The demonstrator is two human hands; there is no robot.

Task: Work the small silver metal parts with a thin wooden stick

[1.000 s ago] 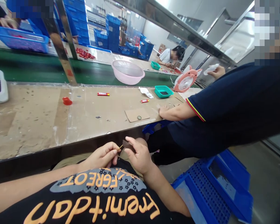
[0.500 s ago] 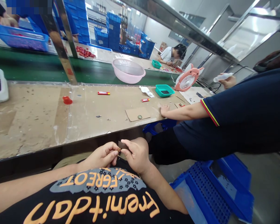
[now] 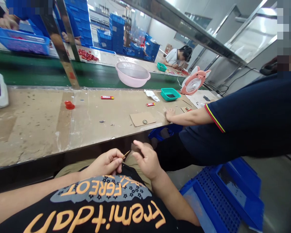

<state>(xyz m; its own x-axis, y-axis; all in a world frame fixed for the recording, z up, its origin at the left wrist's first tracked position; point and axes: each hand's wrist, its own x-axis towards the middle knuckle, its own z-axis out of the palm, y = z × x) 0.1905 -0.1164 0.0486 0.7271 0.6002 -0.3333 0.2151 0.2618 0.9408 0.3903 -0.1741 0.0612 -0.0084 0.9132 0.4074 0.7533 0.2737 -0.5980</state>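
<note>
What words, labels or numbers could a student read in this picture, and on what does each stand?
"FGREOT": orange capitals on the grey patch of the black T-shirt.
"tremi+dan": large orange letters on the same T-shirt.
Small red-and-yellow packet on the bench: too small to read.

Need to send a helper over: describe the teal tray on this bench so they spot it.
On the near workbench, look toward the pink pig-shaped fan. Just left of it sits a teal tray with something dark inside, nearer than the other teal tray.
</note>
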